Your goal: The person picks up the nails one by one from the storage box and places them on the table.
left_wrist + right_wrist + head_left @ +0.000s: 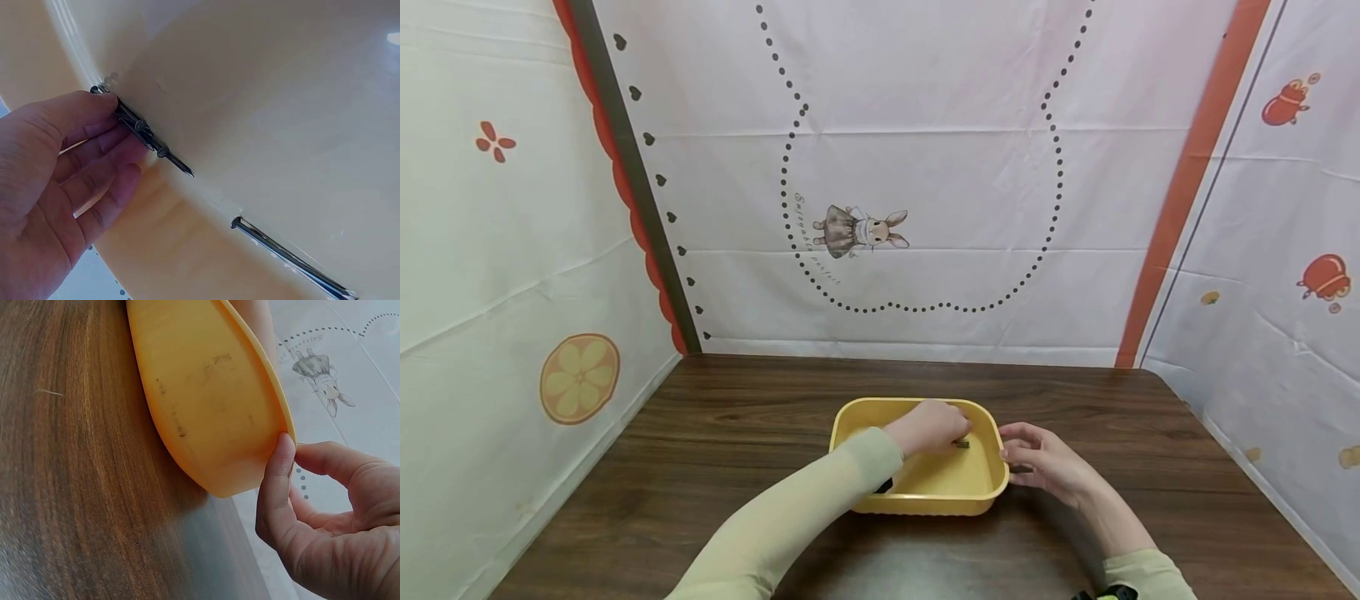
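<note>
A yellow plastic tub (936, 503) with rounded corners stands on the table. My left hand (931, 427) reaches down inside it, towards the far right. In the left wrist view, its thumb and fingers pinch a small bunch of dark nails (141, 127) against the tub's wall. More nails (292, 257) lie along the same edge of the floor, apart from the fingers. My right hand (1051, 463) is at the tub's right end. The right wrist view has its thumb and a finger pinching the rim there.
Dark wood-grain table (737, 417) surrounds the tub. A white printed cloth (925, 167) hangs behind it, with further printed cloths (497, 275) at the sides. A dark wrist strap (1116, 592) shows by the right sleeve.
</note>
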### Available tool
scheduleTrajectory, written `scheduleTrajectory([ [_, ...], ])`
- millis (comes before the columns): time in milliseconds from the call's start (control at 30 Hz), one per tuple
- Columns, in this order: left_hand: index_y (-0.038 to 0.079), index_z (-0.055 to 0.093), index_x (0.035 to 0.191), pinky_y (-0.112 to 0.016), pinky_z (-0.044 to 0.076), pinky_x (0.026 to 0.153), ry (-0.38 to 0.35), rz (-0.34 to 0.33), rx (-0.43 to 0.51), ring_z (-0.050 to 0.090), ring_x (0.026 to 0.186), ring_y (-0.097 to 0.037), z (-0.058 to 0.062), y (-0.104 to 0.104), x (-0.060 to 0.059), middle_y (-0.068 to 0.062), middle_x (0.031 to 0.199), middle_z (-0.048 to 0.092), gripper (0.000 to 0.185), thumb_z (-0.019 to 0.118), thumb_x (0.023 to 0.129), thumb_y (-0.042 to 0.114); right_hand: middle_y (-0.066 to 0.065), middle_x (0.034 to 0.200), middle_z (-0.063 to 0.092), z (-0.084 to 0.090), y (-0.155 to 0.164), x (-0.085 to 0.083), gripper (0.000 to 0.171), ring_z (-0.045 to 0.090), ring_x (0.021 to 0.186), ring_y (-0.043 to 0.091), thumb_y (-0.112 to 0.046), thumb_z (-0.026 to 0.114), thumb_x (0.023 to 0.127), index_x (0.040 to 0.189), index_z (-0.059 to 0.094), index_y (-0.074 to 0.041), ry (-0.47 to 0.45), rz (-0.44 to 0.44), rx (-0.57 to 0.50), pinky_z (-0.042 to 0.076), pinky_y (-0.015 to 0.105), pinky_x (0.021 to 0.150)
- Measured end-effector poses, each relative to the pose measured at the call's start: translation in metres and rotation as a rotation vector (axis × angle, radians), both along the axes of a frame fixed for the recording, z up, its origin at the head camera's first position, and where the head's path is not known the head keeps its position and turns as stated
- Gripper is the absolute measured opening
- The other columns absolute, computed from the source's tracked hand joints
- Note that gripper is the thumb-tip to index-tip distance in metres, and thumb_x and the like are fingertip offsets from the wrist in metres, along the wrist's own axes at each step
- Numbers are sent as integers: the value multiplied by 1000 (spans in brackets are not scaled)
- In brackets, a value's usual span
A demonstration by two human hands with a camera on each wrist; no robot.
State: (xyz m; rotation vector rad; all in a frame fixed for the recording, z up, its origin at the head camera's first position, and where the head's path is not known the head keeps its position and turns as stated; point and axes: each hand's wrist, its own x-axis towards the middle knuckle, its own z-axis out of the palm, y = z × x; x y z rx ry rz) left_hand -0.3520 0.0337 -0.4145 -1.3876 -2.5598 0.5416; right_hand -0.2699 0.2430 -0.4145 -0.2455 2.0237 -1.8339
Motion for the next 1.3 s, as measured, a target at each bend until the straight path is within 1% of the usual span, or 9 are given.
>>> scheduleTrajectory([
  [167,26,64,94,-23,51,65,-8,-10,19,57,74,-6,0,-1,0,12,84,65,6,65,94,32,1,100,59,1,-1,1,44,62,91,10,-13,57,97,130,37,8,-10,-4,-1,60,29,78],
  [433,25,66,93,-22,53,68,24,-32,18,63,80,-6,2,-1,2,12,89,68,6,65,93,32,1,98,58,2,-1,0,40,62,89,11,-12,57,96,126,39,6,-25,3,4,60,29,78],
  [500,25,66,93,-21,53,67,19,-28,14,63,80,-5,2,-1,3,12,90,69,7,66,93,33,1,97,57,2,-1,0,39,62,89,12,-12,57,96,125,39,6,-30,4,6,60,29,77],
  [600,25,65,91,-20,51,66,6,-18,9,60,77,-5,2,0,4,12,89,67,9,67,92,34,1,97,57,2,-1,0,38,62,88,12,-12,57,96,125,40,5,-38,7,9,60,28,76],
  [700,24,64,86,-20,49,61,-5,-14,11,57,71,-5,1,1,5,11,85,66,12,68,91,35,1,97,57,2,0,0,39,62,87,12,-12,58,95,125,39,6,-43,11,15,59,28,76],
  [800,24,63,83,-21,47,56,0,-23,8,54,68,-5,0,1,6,10,83,65,17,69,90,37,2,97,57,1,0,0,39,62,86,12,-12,58,95,124,39,6,-48,9,24,59,28,75],
  [900,25,61,81,-21,46,55,18,-28,-3,52,67,-4,-1,2,8,11,82,63,19,69,89,40,2,97,57,1,2,1,38,62,86,12,-11,57,94,123,40,5,-54,10,30,59,28,75],
  [1133,23,51,73,-22,42,52,-19,1,-7,45,63,-6,-1,5,10,10,84,63,26,69,89,35,2,96,55,0,4,1,36,62,86,13,-11,56,94,122,40,4,-52,26,36,59,29,75],
  [1300,24,47,71,-21,39,50,-6,15,-18,41,60,-6,0,6,13,10,83,62,30,70,86,35,2,94,55,0,5,1,37,62,83,13,-11,57,93,122,39,4,-56,32,40,59,29,75],
])
